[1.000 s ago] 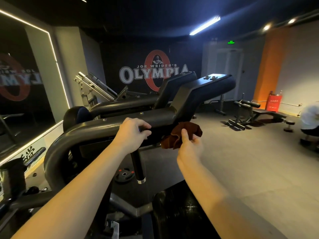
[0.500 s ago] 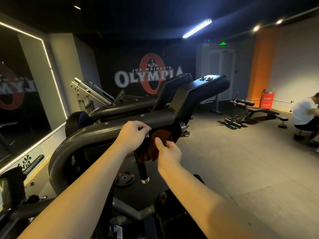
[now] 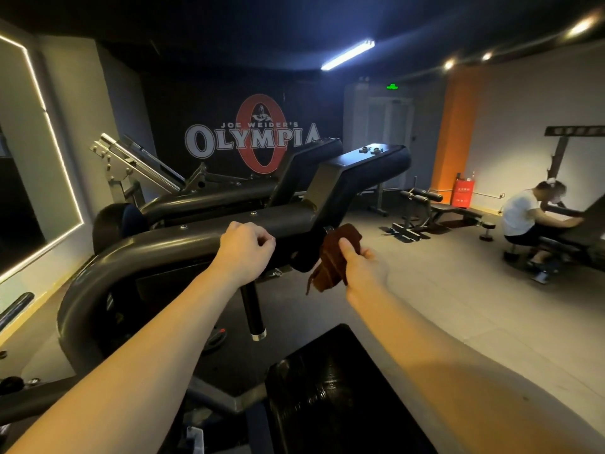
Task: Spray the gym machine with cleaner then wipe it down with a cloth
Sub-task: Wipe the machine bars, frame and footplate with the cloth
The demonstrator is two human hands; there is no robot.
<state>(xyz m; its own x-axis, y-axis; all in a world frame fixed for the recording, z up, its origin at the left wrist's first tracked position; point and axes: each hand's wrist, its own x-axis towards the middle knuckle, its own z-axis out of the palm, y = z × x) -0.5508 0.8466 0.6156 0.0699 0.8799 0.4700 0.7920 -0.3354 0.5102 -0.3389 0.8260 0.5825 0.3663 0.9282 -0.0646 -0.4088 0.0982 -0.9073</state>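
The gym machine has a thick dark grey curved arm [image 3: 157, 247] running across the middle, with an angled black pad [image 3: 366, 165] at its far end. My left hand [image 3: 245, 253] grips the top of a black handle bar [image 3: 253, 312] that hangs down from the arm. My right hand [image 3: 363, 270] pinches a crumpled brown cloth [image 3: 330, 260] under the thumb, just right of the arm's black joint and close to it. No spray bottle is in view.
A black seat pad [image 3: 327, 388] lies below my arms. A second machine arm [image 3: 209, 199] runs behind the first. A person [image 3: 520, 217] sits at another machine on the right. A bench [image 3: 435, 208] and a red box [image 3: 463, 193] stand by the orange wall.
My right hand swept the cloth left against the arm beside my left hand, then drew it back right and lower. My left hand kept its grip. The view turned right.
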